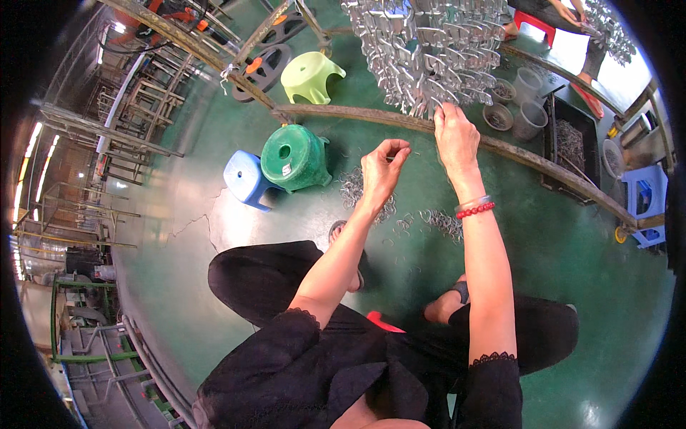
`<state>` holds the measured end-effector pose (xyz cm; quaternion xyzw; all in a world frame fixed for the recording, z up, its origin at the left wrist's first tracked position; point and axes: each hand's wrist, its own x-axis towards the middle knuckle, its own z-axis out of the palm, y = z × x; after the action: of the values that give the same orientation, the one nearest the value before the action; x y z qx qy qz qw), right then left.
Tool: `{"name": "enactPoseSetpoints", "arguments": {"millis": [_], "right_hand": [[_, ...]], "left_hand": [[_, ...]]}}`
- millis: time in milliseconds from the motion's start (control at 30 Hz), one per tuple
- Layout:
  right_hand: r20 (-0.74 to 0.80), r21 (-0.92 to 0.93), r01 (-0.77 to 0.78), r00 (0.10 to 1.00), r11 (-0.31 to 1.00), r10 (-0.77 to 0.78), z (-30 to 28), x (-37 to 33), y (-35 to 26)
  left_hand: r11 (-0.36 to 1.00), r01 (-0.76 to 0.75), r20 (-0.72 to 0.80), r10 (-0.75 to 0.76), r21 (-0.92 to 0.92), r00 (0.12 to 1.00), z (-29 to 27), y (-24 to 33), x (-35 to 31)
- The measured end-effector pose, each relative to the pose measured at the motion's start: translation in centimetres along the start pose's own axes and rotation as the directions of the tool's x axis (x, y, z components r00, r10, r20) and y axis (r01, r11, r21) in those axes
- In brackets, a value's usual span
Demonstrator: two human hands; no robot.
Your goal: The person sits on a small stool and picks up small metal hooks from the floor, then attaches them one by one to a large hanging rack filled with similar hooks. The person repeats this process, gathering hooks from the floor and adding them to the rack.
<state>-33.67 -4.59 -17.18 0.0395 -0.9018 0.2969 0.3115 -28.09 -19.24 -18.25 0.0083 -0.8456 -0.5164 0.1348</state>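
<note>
A dense cluster of silver metal pieces point(429, 53) hangs at the top of the view, tapering toward its lower end. My right hand point(456, 139) reaches up to that lower tip, its fingers closed on one of the metal pieces. Lower and to the left, apart from the cluster, my left hand point(382, 171) is closed in a pinch. Whatever lies between its fingertips is too small to make out. Beneath my hands, small curved metal bits point(354, 189) lie scattered in a pile on the green floor, with another heap point(444, 223) to the right.
A worn metal bar point(350, 112) crosses just behind my hands. Left stand a dark green stool point(304, 168), a blue stool point(246, 179) and a light green stool point(306, 71). Cups point(530, 120) and a black crate point(554, 154) sit right. Another person's hand point(568, 13) works at far right.
</note>
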Motion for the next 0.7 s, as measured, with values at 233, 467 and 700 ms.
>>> {"name": "enactPoseSetpoints", "arguments": {"millis": [233, 467, 700], "right_hand": [[-0.028, 0.041, 0.01, 1.0, 0.999, -0.009, -0.2, -0.3, 0.5], [-0.057, 0.031, -0.03, 0.998, 0.999, 0.032, 0.4, -0.3, 0.4], [0.06, -0.005, -0.107, 0.992, 0.994, 0.108, 0.6, -0.8, -0.1]], "left_hand": [[1.0, 0.023, -0.012, -0.024, -0.012, 1.0, -0.9, 1.0, 0.4], [0.967, -0.237, -0.011, 0.237, -0.098, 0.971, 1.0, 7.5, 1.1], [0.994, -0.098, 0.035, 0.1, -0.049, 0.994, 1.0, 8.3, 0.9]]}}
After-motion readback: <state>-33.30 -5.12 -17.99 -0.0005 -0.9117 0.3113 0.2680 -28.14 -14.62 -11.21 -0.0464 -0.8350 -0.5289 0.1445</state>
